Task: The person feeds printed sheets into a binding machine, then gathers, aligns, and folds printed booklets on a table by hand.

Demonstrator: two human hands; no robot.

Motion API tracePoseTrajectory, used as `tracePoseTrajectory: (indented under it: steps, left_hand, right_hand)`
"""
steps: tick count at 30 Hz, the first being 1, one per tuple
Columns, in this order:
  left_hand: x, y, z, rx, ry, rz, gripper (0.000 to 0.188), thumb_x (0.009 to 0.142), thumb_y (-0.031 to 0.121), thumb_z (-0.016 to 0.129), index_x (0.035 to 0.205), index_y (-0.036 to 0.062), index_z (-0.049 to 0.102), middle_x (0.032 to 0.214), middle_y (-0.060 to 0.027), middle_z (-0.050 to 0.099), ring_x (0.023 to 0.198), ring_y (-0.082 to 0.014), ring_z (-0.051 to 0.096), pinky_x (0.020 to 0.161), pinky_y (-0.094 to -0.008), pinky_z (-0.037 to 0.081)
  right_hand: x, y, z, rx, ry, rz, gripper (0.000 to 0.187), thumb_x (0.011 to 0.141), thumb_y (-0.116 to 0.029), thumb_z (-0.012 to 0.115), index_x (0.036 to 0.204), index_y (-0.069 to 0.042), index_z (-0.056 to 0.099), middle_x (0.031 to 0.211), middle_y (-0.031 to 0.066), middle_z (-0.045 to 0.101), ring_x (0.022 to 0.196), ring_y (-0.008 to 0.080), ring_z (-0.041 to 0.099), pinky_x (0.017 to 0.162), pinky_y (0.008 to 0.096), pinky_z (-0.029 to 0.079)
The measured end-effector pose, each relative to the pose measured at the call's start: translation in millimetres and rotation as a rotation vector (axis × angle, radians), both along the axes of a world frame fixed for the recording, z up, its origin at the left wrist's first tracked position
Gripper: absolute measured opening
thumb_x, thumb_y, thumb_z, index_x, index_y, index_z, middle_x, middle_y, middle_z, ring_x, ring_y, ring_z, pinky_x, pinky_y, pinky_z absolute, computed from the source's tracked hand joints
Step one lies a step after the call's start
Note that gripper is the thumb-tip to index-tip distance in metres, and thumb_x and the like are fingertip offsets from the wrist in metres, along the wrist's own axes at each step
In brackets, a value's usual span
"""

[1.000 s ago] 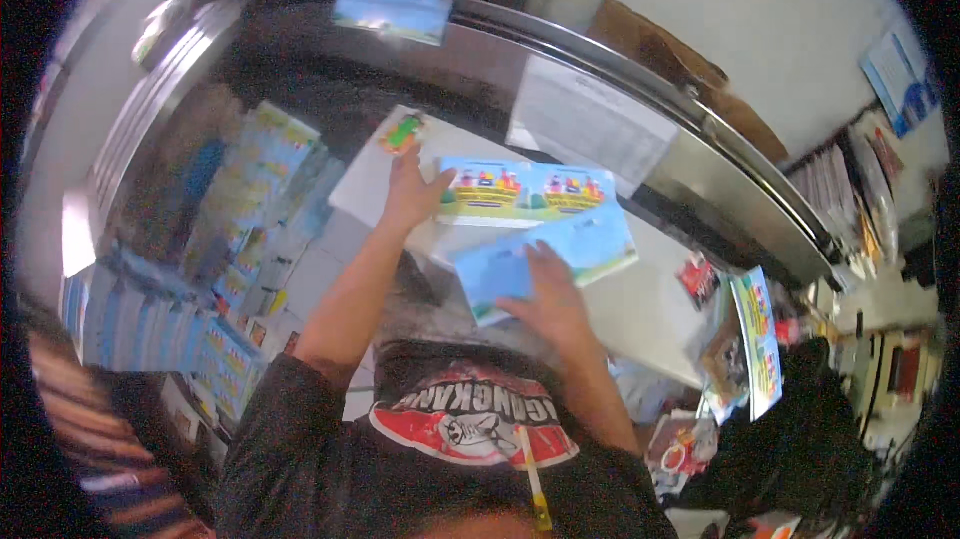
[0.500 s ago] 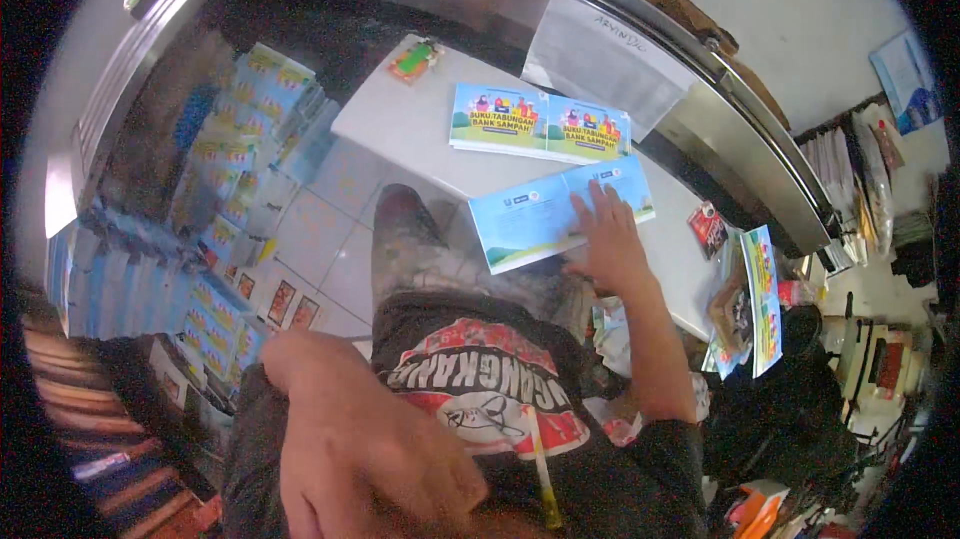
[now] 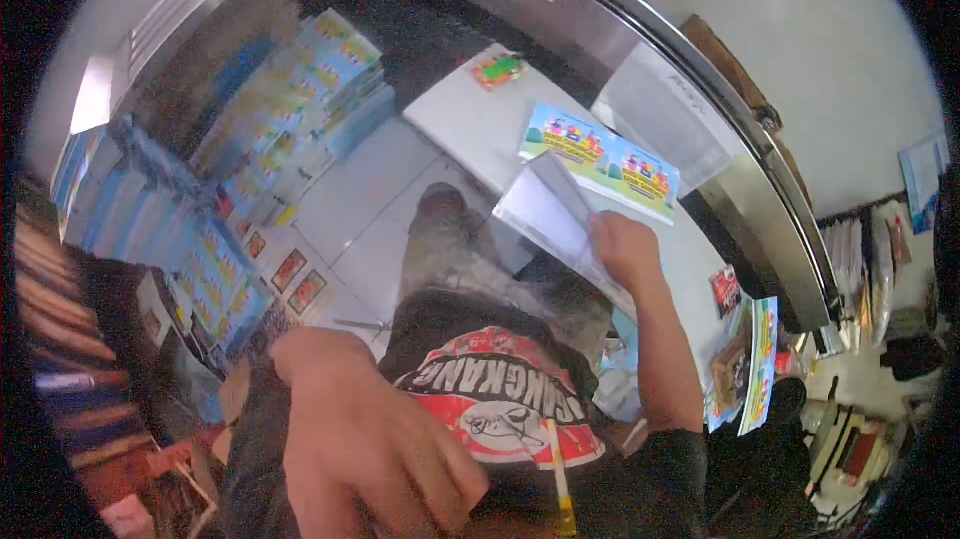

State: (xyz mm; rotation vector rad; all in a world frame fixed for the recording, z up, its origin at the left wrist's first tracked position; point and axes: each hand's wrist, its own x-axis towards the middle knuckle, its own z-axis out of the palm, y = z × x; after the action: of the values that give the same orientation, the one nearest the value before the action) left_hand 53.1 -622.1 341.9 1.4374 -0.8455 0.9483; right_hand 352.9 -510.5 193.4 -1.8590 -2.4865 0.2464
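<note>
My right hand is closed on the raised blue cover edge of an opened booklet, whose white inside pages show. The booklet lies at the near edge of the white table. Just behind it rests a flat stack of printed booklet covers, blue and green with colourful figures. My left hand hangs in front of my dark shirt, back upward, fingers bent and a little apart, with nothing visible in it; its fingertips are partly hidden. A thin yellow-and-white stick lies against the shirt.
Tall piles of blue booklets stand on the tiled floor to the left, with more bundles nearer. A small green-and-orange packet sits on the table's far corner. At right are a red packet and upright booklets.
My right hand, flat on the closed booklet before, has gripped its cover and lifted it, baring white pages. The view has shifted, and my left hand stays near my body.
</note>
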Motion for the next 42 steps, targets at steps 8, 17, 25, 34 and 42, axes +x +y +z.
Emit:
tracePoseTrajectory:
  steps: [8, 17, 25, 34, 42]
  left_hand:
    - [-35, 7, -18, 0.019, -0.099, 0.108, 0.021, 0.093, 0.031, 0.058, 0.093, 0.0099, 0.059, 0.072, -0.0034, 0.054, 0.06, -0.0215, 0.052, 0.054, -0.0337, 0.037]
    - [-80, 53, -53, -0.302, -0.06, 0.378, 0.045, 0.081, 0.045, 0.071, 0.104, 0.0059, 0.069, 0.08, -0.0107, 0.067, 0.062, -0.0218, 0.058, 0.063, -0.0362, 0.042]
    - [45, 114, -142, 0.295, 0.891, 1.109, 0.062, 0.078, 0.042, 0.071, 0.127, 0.0069, 0.054, 0.131, -0.0157, 0.051, 0.122, -0.0308, 0.047, 0.104, -0.0446, 0.035]
    - [90, 123, -217, 0.661, 1.231, 1.103, 0.07, 0.081, 0.045, 0.065, 0.139, 0.0134, 0.043, 0.147, -0.011, 0.037, 0.139, -0.0274, 0.029, 0.113, -0.0553, 0.018]
    - [92, 128, -210, 0.652, 1.333, 1.049, 0.069, 0.078, 0.03, 0.068, 0.14, 0.0144, 0.041, 0.149, -0.0104, 0.033, 0.139, -0.0281, 0.028, 0.113, -0.0555, 0.014]
  right_hand:
    - [-11, -14, -18, -0.094, -0.098, 0.068, 0.106, 0.062, -0.06, 0.078, 0.143, -0.007, 0.035, 0.148, 0.0245, 0.031, 0.133, 0.0435, 0.033, 0.107, 0.0502, 0.035]
    - [9, -36, -10, -0.172, 0.02, -0.051, 0.086, 0.071, -0.038, 0.079, 0.142, -0.01, 0.039, 0.144, 0.0222, 0.039, 0.131, 0.0414, 0.038, 0.109, 0.0466, 0.034]
    - [70, 23, 39, -0.322, 0.103, -0.231, 0.043, 0.087, -0.038, 0.061, 0.118, -0.008, 0.061, 0.104, 0.0184, 0.067, 0.094, 0.0397, 0.063, 0.081, 0.0483, 0.049]
    - [115, 84, 5, -0.197, 0.059, -0.207, 0.045, 0.087, -0.037, 0.061, 0.119, -0.005, 0.06, 0.112, 0.0223, 0.063, 0.104, 0.0396, 0.06, 0.091, 0.0457, 0.047]
    - [136, 102, -9, -0.293, 0.187, -0.075, 0.052, 0.094, -0.042, 0.05, 0.127, -0.002, 0.054, 0.124, 0.0239, 0.057, 0.116, 0.0393, 0.054, 0.101, 0.0445, 0.041]
